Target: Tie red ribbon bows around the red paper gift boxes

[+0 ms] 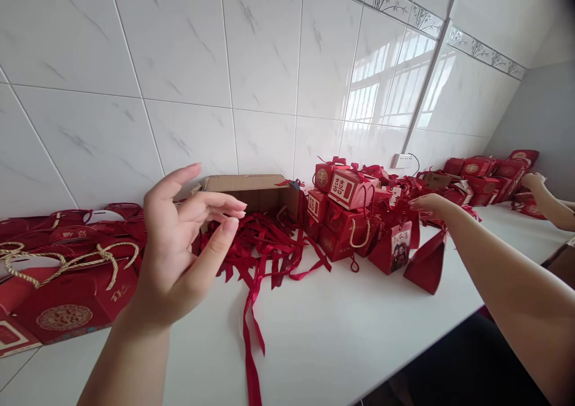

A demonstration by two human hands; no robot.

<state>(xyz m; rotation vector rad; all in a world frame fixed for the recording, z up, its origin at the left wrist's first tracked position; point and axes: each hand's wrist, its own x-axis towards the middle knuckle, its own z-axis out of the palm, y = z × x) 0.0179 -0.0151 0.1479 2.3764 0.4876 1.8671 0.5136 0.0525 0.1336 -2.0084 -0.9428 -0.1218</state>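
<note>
My left hand [179, 232] is raised over the table, fingers loosely curved and apart, with nothing in it. Behind it, a heap of red ribbons [269, 244] spills from an open cardboard box [245, 183], and one long ribbon strand [251, 358] trails toward me. My right hand [430, 205] reaches out among small red gift boxes, its fingers bent down and together; whatever they grip is hidden. Just below it stand a tent-shaped red box [429, 263] and a similar red box with a couple's picture [399, 247]. Stacked red boxes [350, 188] with double-happiness signs rise to their left.
Larger red gift boxes with gold rope handles [74, 301] line the left side. More red boxes [478, 167] are piled far right, where another person's hand [534, 181] rests near them. A tiled wall [265, 64] with a socket [402, 161] backs the white table [341, 328].
</note>
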